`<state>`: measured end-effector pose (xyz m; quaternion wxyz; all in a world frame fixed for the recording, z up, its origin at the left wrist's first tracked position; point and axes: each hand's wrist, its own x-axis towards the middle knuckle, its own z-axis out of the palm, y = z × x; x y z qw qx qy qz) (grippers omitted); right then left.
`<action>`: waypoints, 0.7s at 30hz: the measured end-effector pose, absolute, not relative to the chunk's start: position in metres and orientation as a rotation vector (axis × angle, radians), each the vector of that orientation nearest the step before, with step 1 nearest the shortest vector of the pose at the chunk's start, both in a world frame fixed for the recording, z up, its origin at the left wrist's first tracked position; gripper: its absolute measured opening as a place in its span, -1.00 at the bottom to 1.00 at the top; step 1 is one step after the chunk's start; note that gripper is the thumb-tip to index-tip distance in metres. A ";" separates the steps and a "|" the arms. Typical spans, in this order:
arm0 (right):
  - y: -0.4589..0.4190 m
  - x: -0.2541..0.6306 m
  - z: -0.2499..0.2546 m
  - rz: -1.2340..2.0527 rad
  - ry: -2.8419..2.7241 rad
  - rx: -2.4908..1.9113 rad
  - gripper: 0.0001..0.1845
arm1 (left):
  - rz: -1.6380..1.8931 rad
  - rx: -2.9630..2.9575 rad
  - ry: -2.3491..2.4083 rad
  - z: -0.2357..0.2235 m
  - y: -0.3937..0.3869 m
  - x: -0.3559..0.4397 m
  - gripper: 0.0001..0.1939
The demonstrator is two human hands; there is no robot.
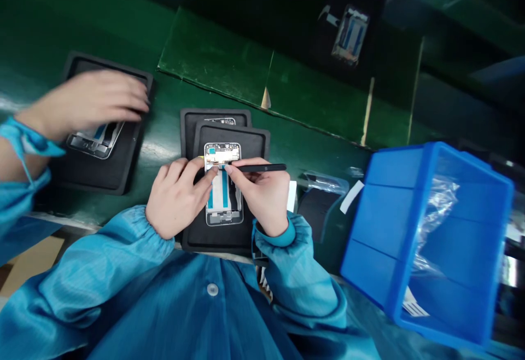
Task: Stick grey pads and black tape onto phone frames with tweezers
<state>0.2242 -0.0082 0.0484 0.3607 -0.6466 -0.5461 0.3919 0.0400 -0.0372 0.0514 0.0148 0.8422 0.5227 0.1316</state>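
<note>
An opened smartphone (225,216) lies on a black tray (197,237), its circuit board and blue-striped battery showing. My left hand (178,198) rests against the phone's left side, thumb and forefinger on the board area; whether they pinch anything small is hidden. In my right hand (266,196) is a pair of black tweezers (266,168), held nearly level, with the tips at the lower edge of the board near my left fingertips. Beneath this tray, a second black tray (186,122) sticks out at the back, with part of another phone (225,121) in it.
A co-worker's hand (90,100) is over another black tray (98,176) holding an opened phone (96,144) at the left. A blue bin (381,228) with clear plastic (435,218) stands at the right. Another opened phone (350,34) sits on the raised green shelf (217,53).
</note>
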 end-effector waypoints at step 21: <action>-0.064 0.252 0.055 0.908 -1.160 -1.618 -0.87 | 0.339 2.685 1.255 0.055 -0.026 0.022 -0.68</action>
